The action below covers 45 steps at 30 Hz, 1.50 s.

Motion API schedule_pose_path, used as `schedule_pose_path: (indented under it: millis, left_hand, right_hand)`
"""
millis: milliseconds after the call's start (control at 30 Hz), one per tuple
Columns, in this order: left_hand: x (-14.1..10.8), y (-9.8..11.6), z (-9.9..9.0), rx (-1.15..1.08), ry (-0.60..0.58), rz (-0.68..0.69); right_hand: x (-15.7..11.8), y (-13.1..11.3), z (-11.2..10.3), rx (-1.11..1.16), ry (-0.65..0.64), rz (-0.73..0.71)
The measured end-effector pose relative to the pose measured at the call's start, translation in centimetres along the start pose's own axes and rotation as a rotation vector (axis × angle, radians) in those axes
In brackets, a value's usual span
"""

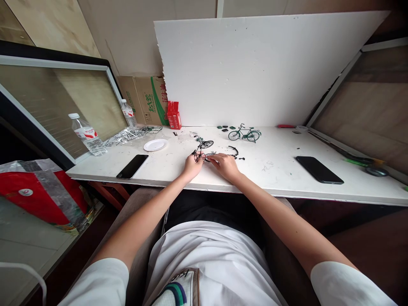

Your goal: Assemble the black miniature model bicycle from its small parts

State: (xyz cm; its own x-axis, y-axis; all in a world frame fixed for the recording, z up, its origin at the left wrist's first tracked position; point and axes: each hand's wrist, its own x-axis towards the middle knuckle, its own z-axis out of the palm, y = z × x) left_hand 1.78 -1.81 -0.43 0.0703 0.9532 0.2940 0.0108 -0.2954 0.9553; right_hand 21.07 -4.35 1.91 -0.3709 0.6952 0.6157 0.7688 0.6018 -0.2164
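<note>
Two-handed work on small model-bicycle parts, near the middle of the surface's (270,175) near edge. The thin dark parts (199,156) in the left hand (192,167) look fragile; too hard a pinch could bend or snap them. A slip by either hand could knock against the spoked wheel (208,144) just beyond, and a sideways sweep of the right hand (227,166) could scatter the curved black piece (234,149). Because the hands work close to the near edge, a dropped part might fall off it.

The dark parts lie at the left fingertips, that grip being closed on them; the right grip is narrow, its fingertips drawn together just beside the same parts, but whether it holds anything cannot be told. The wheel lies beyond the left grip, toward the far edge; whether it is joined to the held parts is unclear. The curved piece lies beyond the right hand, toward the surface's right end. Nearer the far edge stands a green model bicycle (245,135), upright and apart from both hands.
</note>
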Motion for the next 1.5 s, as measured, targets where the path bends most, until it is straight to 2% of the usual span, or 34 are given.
schedule_pose_path:
  millis: [467, 800, 1233, 1500]
  left_hand:
    - [0.1, 0.1, 0.0, -0.005, -0.017, 0.003]
    - [-0.4, 1.1, 0.0, 0.056, -0.043, 0.031]
    - [-0.4, 0.8, 0.2, -0.022, -0.007, 0.002]
    - [-0.1, 0.2, 0.2, -0.037, 0.005, 0.082]
  right_hand:
    - [0.1, -0.6, -0.2, -0.114, -0.039, 0.011]
    - [0.3, -1.6, -0.8, -0.148, -0.111, 0.044]
    - [0.3, -1.0, -0.3, -0.031, -0.028, 0.074]
    - [0.4, -0.8, -0.1, -0.042, -0.014, 0.078]
